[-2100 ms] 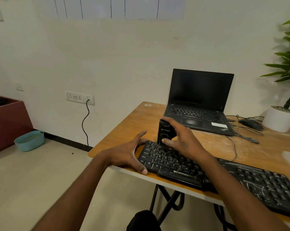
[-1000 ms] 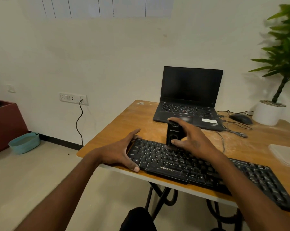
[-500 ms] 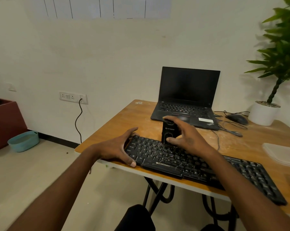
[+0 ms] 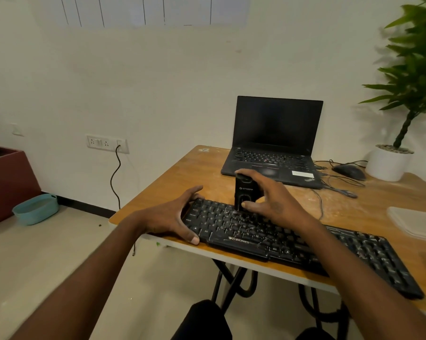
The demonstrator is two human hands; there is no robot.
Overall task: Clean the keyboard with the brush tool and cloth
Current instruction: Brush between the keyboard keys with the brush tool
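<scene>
1. Black, boxy brush tool (image 4: 244,192) stands upright on the top rows of the keyboard (image 4: 275,238), gripped by the right hand (image 4: 272,201) with thumb low on its front and fingers over its top.
2. Left hand (image 4: 175,217) clamps the keyboard's left end, thumb at the near edge, fingers curled over the far corner.
3. Over the last two seconds the tool has slid slightly rightward along the rows and back, suggesting brushing is underway.
4. Beyond the right hand sits a laptop (image 4: 273,143); no cloth is identifiable, so wiping seems ahead.
</scene>
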